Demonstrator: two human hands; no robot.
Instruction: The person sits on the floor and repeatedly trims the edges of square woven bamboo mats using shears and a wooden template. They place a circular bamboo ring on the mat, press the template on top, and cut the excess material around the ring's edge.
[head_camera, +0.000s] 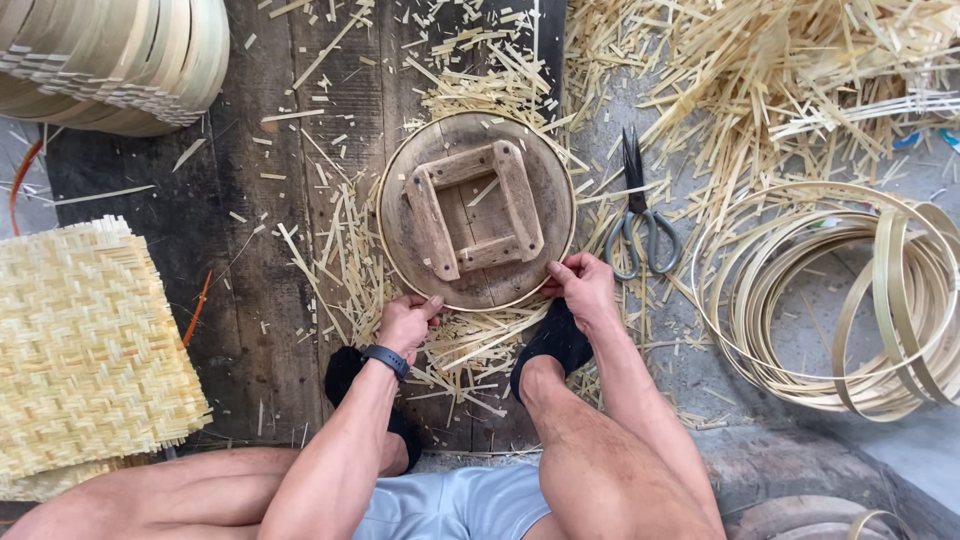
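At the upper left of the frame a stack of bent bamboo hoops (115, 60) leans into view, and below it, at the left edge, lies a pile of woven bamboo mats (85, 350) on the dark wooden planks (240, 300). Moving toward the centre, the left hand (405, 322), with a dark watch at the wrist, is curled nearly shut, thumb and fingertips pinching the near rim of a thin bamboo strip ring (478, 303) that hugs the edge of a round wooden mould (478, 210). The mould lies flat in the middle of the frame, a square wooden frame fixed on its upper face, with bamboo offcuts (480, 90) scattered all round it. Just right of centre the right hand (583, 287) is likewise closed in a pinch on the same ring at the mould's lower right edge. Both feet in dark socks rest just below the mould. To fit the ring well, it seems wise to keep the strip pressed snug against the wood all round, with both pinches close to the overlap so that it cannot spring open. Right of the hand, grey-handled scissors (640, 225) lie on the litter, and at the far right loose bamboo strip coils (850, 300) sit beneath a heap of trimmings.
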